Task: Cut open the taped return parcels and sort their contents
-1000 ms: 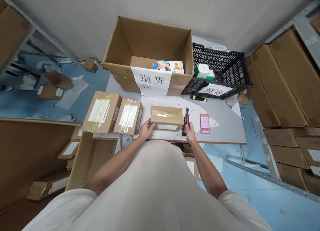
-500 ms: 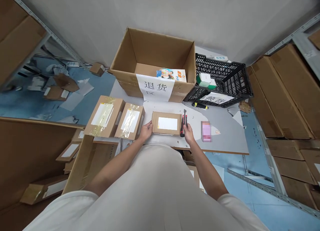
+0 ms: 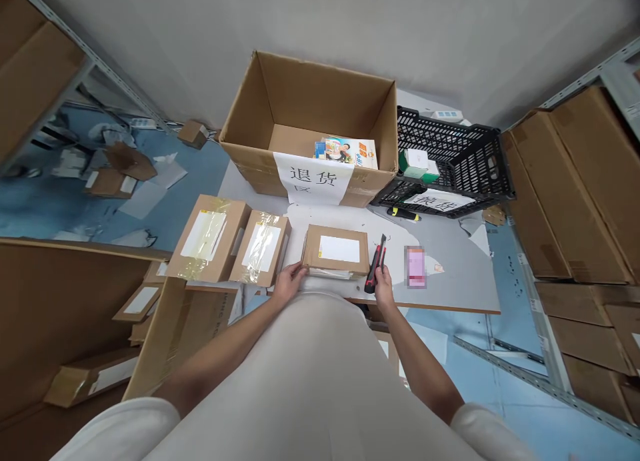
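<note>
A small cardboard box point(image 3: 314, 246) with a white label lies on the table in front of me. My left hand point(image 3: 289, 282) grips its near left corner, fingers bent against the edge. Along the box's near side shows a pale strip, perhaps tape or paper. In my right hand point(image 3: 384, 288) is a black and red utility knife point(image 3: 373, 274), its tip pointing away from me, just right of the box and apart from it. Two taped parcels stand to the left: a larger parcel point(image 3: 227, 238) and a narrower parcel point(image 3: 277, 248).
Behind stands a big open carton point(image 3: 250, 164) holding a few colourful packs. Beside it, a black crate point(image 3: 453, 141) contains green-white boxes. A yellow-black tool point(image 3: 403, 214) and a blurred pink item point(image 3: 416, 268) lie on the table point(image 3: 460, 281). Shelved cartons point(image 3: 590, 181) rise at right.
My right hand has drawn the knife rightward and toward me, away from the box's side. The box's near side shows more now, while my left hand stays at its left end.
</note>
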`<state>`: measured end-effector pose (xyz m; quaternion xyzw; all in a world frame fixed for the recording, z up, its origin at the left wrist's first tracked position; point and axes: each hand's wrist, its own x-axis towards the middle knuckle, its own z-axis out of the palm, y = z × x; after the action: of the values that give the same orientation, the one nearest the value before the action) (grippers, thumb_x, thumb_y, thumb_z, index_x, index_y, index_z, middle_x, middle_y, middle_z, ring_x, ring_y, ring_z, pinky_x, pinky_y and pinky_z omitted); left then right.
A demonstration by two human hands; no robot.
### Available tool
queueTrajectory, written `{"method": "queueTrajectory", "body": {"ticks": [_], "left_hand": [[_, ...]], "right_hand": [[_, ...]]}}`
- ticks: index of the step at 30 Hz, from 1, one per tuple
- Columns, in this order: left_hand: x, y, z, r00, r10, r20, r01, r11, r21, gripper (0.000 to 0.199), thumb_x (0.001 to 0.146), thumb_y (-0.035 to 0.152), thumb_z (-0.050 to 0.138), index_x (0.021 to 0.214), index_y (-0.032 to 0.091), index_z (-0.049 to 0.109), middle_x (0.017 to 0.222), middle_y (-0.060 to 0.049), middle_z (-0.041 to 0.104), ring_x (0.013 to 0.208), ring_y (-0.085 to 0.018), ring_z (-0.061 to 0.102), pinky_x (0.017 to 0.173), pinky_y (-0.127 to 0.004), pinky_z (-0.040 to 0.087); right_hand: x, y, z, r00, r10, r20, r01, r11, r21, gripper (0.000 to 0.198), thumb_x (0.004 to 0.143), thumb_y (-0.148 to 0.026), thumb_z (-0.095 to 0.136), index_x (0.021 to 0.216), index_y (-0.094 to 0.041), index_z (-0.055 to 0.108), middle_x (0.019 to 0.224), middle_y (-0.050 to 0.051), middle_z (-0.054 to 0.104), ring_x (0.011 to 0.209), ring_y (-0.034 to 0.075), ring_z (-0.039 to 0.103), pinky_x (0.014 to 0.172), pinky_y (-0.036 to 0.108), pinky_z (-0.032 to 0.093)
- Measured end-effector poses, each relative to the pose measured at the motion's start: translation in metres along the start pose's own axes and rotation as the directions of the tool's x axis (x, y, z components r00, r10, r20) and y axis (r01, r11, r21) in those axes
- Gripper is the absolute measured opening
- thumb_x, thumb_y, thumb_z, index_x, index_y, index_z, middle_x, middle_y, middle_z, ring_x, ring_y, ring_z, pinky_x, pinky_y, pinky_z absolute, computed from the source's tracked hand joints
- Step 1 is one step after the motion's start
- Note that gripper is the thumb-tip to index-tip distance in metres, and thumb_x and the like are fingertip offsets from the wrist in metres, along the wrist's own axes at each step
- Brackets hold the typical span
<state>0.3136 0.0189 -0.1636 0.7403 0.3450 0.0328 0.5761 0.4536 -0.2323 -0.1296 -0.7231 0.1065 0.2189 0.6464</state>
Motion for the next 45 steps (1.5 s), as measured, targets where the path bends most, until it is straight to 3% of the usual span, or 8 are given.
{"method": "queueTrajectory", "body": {"ticks": [8,13,15,18,20,25,29,45], "left_hand": [[-0.002,0.030,-0.001,0.992,0.126,-0.018,-0.118,0.965,0.236,0.045,0.075,0.046,0.067,0.111,0.018,0.068,0.075,-0.001,0.052,0.072,-0.016,0.058,0.074,-0.032,0.053],[-0.002,0.034,0.010,0.944,0.327,-0.048,-0.294,0.898,0.328,0.048,0.088,0.036,0.056,0.131,0.016,0.053,0.113,-0.014,0.059,0.103,-0.023,0.060,0.092,-0.039,0.050],[-0.004,0.032,0.012,0.820,0.540,0.190,-0.569,0.730,0.378,0.044,0.091,0.028,0.050,0.135,0.019,0.049,0.130,-0.015,0.055,0.123,-0.025,0.051,0.106,-0.043,0.041],[-0.003,0.029,0.014,0.516,0.622,0.589,-0.853,0.438,0.283,0.046,0.093,0.010,0.038,0.137,0.020,0.047,0.138,-0.012,0.053,0.135,-0.021,0.041,0.112,-0.044,0.033],[0.001,0.027,0.015,0.448,0.598,0.664,-0.890,0.365,0.271,0.050,0.091,0.004,0.032,0.138,0.016,0.045,0.141,-0.013,0.051,0.138,-0.021,0.037,0.113,-0.043,0.032],[0.009,0.021,0.019,0.451,0.606,0.655,-0.891,0.353,0.286,0.048,0.093,0.005,0.032,0.137,0.017,0.046,0.141,-0.011,0.050,0.140,-0.019,0.033,0.116,-0.041,0.028],[0.011,0.017,0.020,0.453,0.619,0.641,-0.889,0.372,0.269,0.045,0.094,0.008,0.033,0.136,0.015,0.048,0.140,-0.013,0.051,0.140,-0.020,0.035,0.114,-0.042,0.031],[0.020,0.015,0.023,0.459,0.631,0.626,-0.880,0.421,0.220,0.044,0.092,0.009,0.037,0.134,0.016,0.051,0.137,-0.013,0.054,0.135,-0.021,0.042,0.114,-0.043,0.034]], "right_hand": [[0.017,-0.035,0.006,0.984,-0.177,-0.035,0.156,0.930,-0.332,0.040,0.086,-0.056,0.043,0.104,-0.021,0.052,0.093,0.004,0.062,0.084,0.017,0.056,0.079,0.032,0.045],[0.026,-0.033,0.010,0.979,-0.198,-0.054,0.152,0.875,-0.459,0.040,0.088,-0.054,0.038,0.104,-0.020,0.051,0.092,0.005,0.062,0.083,0.018,0.056,0.079,0.032,0.044],[0.022,-0.030,0.009,0.977,-0.200,-0.071,0.140,0.859,-0.493,0.041,0.089,-0.054,0.036,0.106,-0.019,0.051,0.092,0.005,0.062,0.082,0.018,0.056,0.078,0.032,0.044],[0.011,-0.034,0.008,0.966,-0.241,-0.088,0.144,0.792,-0.594,0.044,0.092,-0.050,0.032,0.113,-0.016,0.049,0.097,0.009,0.063,0.084,0.020,0.058,0.076,0.034,0.046],[0.000,-0.046,0.011,0.948,-0.319,-0.003,0.225,0.674,-0.704,0.044,0.094,-0.045,0.030,0.122,-0.015,0.047,0.105,0.012,0.064,0.089,0.023,0.060,0.077,0.035,0.046],[-0.015,-0.093,0.038,0.741,-0.069,0.668,0.671,0.056,-0.739,0.042,0.098,-0.038,0.031,0.136,-0.023,0.043,0.118,0.011,0.063,0.102,0.024,0.061,0.080,0.032,0.046],[-0.014,-0.115,0.065,0.667,0.190,0.720,0.743,-0.242,-0.624,0.044,0.100,-0.037,0.028,0.142,-0.028,0.036,0.115,0.011,0.064,0.096,0.024,0.064,0.072,0.030,0.045],[-0.032,-0.123,0.088,0.723,0.249,0.645,0.681,-0.416,-0.603,0.055,0.092,-0.009,0.032,0.144,-0.027,0.027,0.110,0.014,0.063,0.092,0.025,0.066,0.070,0.031,0.044]]}}
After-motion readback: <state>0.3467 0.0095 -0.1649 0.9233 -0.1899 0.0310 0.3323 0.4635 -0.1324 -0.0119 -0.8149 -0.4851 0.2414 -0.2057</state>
